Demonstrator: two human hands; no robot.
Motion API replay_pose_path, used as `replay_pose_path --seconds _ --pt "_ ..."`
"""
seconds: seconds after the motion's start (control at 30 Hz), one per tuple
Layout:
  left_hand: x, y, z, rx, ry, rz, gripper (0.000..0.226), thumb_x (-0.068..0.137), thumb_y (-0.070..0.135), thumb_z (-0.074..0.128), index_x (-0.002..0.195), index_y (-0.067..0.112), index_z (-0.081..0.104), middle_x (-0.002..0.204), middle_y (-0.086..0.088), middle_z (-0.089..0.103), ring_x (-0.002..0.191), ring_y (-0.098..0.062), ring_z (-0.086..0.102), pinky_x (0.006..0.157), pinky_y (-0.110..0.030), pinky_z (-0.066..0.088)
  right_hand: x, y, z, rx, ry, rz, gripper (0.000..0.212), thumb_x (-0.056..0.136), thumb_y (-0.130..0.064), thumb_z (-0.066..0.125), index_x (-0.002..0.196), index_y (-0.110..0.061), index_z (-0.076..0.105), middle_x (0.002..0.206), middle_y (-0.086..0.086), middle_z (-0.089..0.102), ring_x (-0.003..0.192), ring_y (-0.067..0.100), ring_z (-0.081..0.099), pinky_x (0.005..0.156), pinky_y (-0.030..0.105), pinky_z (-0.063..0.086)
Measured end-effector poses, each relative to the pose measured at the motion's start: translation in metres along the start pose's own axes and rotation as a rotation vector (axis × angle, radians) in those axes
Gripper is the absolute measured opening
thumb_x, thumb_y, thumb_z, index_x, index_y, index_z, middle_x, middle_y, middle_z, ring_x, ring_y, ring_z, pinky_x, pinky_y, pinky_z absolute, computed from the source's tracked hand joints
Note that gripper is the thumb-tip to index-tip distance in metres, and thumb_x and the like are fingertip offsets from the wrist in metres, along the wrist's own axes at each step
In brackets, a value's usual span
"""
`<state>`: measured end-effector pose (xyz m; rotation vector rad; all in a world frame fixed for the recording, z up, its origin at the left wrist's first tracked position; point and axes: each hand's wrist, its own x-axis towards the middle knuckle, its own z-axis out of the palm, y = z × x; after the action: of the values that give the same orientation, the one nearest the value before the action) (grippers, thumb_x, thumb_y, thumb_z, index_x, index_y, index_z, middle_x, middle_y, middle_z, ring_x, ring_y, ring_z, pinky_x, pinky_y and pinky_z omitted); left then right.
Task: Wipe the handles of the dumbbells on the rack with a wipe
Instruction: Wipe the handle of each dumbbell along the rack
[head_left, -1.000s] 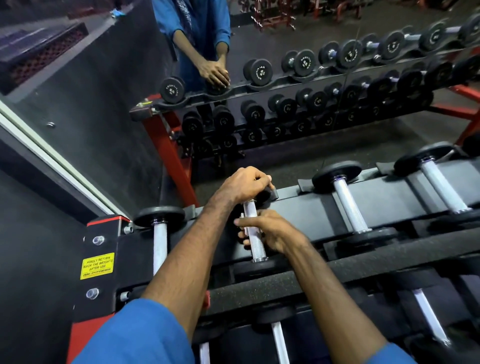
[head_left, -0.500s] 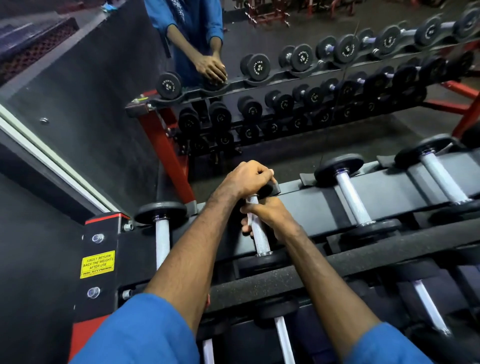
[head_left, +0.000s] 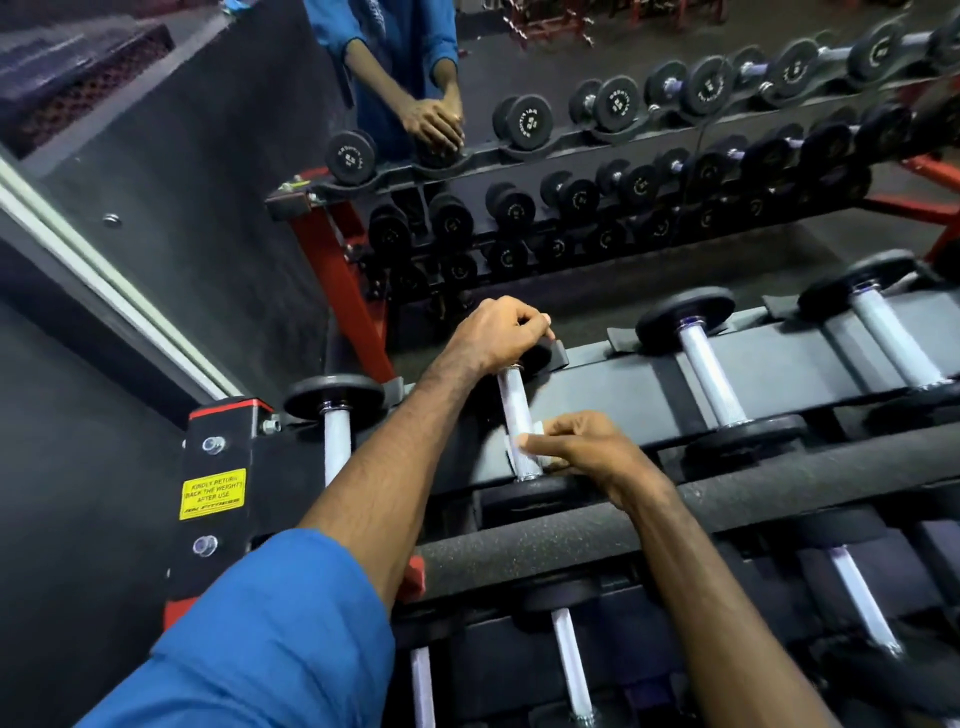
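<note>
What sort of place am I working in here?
Most likely a gym's free-weights area. A tiered rack holds rows of dumbbells, a wall mirror reflects them, and a yellow sticker asks users to return the weights after use.

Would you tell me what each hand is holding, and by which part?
The left hand grips the dumbbell's far weight head; the right hand pinches a white wipe around the handle, near its close end.

Wall mirror (head_left: 675, 270), dark floor (head_left: 93, 519), dim light
</note>
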<state>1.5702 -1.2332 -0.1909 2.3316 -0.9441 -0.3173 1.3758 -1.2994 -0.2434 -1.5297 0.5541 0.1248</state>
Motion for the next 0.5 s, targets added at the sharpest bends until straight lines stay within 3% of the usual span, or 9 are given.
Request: replay_pose_path --seconds 0.07,0.17,0.23,0.33,0.4,0.47,0.5 --pt "-0.007 0.002 -0.001 -0.065 0.042 0.022 0.026 0.089 0.056 0.06 0.088 0.043 0.083 0.081 0.024 0.077 0.082 -0.003 0.071 0.085 -0.033 0.058 -0.004 0.004 -0.007 0.013 0.104 -0.071 0.014 0.088 -0.011 0.081 0.083 -0.001 0.074 0.076 0.01 0.069 0.064 0.015 0.065 0.074 0.038 0.06" --pt "-0.022 0.002 -0.009 -0.239 0.163 0.061 0.026 0.092 0.05 0.066 0.097 0.033 0.086 0.096 0.02 0.081 0.1 -0.003 0.075 0.102 -0.038 0.058 -0.004 0.001 -0.011 -0.186 0.327 -0.177 0.008 0.088 -0.018 0.079 0.083 -0.012 0.079 0.075 -0.002 0.076 0.065 0.017 0.07 0.075 0.048 0.064" --pt "-0.038 -0.006 -0.028 -0.238 0.237 0.038 0.028 0.094 0.048 0.066 0.101 0.03 0.086 0.098 0.018 0.081 0.101 -0.003 0.075 0.103 -0.037 0.057 -0.013 -0.015 -0.001 -0.36 0.434 -0.276 0.014 0.088 -0.032 0.078 0.087 -0.018 0.081 0.075 -0.005 0.076 0.07 0.017 0.071 0.071 0.039 0.058" --pt "-0.064 -0.03 -0.069 -0.043 0.249 0.009 0.029 0.096 0.048 0.064 0.106 0.03 0.085 0.105 0.018 0.082 0.103 0.001 0.074 0.101 -0.032 0.057 -0.031 -0.04 0.025 -0.472 0.519 -0.476 0.027 0.092 -0.046 0.071 0.089 -0.021 0.08 0.075 -0.001 0.07 0.069 0.017 0.066 0.063 0.035 0.05" --pt "-0.081 -0.054 -0.1 0.086 0.229 -0.022 0.022 0.1 0.04 0.069 0.11 0.028 0.085 0.109 0.016 0.082 0.105 -0.001 0.073 0.102 -0.032 0.056 -0.037 -0.053 0.05 -0.502 0.501 -0.592 0.026 0.095 -0.04 0.068 0.093 -0.018 0.08 0.08 0.0 0.065 0.07 0.016 0.062 0.062 0.029 0.049" --pt "-0.097 -0.079 -0.125 0.166 0.188 -0.049 0.018 0.101 0.034 0.072 0.111 0.026 0.085 0.109 0.012 0.082 0.106 -0.003 0.073 0.104 -0.034 0.055 -0.038 -0.061 0.078 -0.505 0.428 -0.63 0.015 0.093 -0.027 0.068 0.095 -0.017 0.079 0.087 -0.001 0.065 0.074 0.016 0.063 0.06 0.016 0.044" --pt "-0.105 -0.089 -0.133 0.189 0.155 -0.071 0.017 0.101 0.035 0.074 0.11 0.026 0.085 0.109 0.012 0.082 0.106 -0.004 0.073 0.105 -0.034 0.054 -0.038 -0.063 0.091 -0.515 0.397 -0.631 0.011 0.09 -0.022 0.068 0.089 -0.015 0.077 0.085 0.0 0.065 0.074 0.018 0.062 0.06 0.017 0.044"
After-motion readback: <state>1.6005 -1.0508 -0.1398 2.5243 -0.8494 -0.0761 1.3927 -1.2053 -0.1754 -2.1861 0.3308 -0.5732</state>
